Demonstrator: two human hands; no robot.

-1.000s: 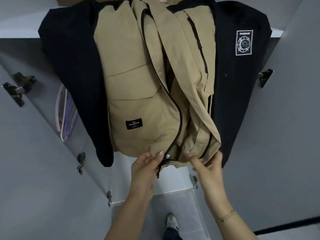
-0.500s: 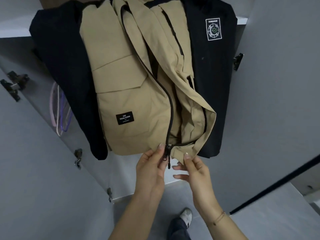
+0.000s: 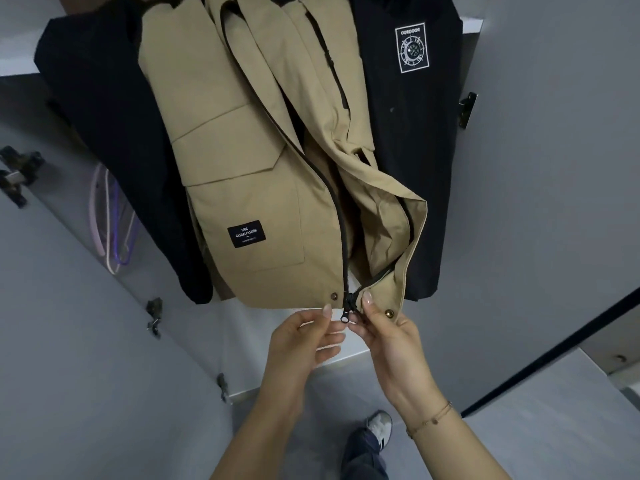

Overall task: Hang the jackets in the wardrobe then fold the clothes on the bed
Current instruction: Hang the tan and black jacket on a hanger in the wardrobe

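1. Inside the open wardrobe we see a black jacket [image 3: 415, 168] hanging behind and on both sides of the tan jacket [image 3: 249, 188]; a white square "OUTDOOR" patch [image 3: 412, 48] marks its right front.
2. At left, pink and purple hangers [image 3: 110, 230] hang beside the black sleeve, partly hidden by it. Metal hinges [image 3: 17, 171] sit on the grey door [image 3: 69, 358] at left, and another hinge [image 3: 467, 109] on the grey door at right. Below, we see a sneaker [image 3: 379, 424] on the grey floor.
3. The tan jacket hangs in the middle of the wardrobe, in front of the black one. Its long axis runs from collar at top to hem at bottom, leaning slightly rightward toward the hem. Its front faces us, with a black "CHIC CASUAL FASHION" label [image 3: 246, 233] on the lower pocket. The zipper [image 3: 341, 237] is open along most of its length, and the right panel folds outward.
4. The left hand [image 3: 304, 344] pinches the left hem corner just beside the zipper slider [image 3: 348, 304], thumb and forefinger together on the cloth. The right hand [image 3: 391, 334] grips the right hem near a brass snap [image 3: 390, 312], its fingers clamped on the fabric.
5. Compared with half a second ago, we find the two hem edges drawn closer at the slider, and both snaps now exposed. The right hand has moved from under the hem onto it.
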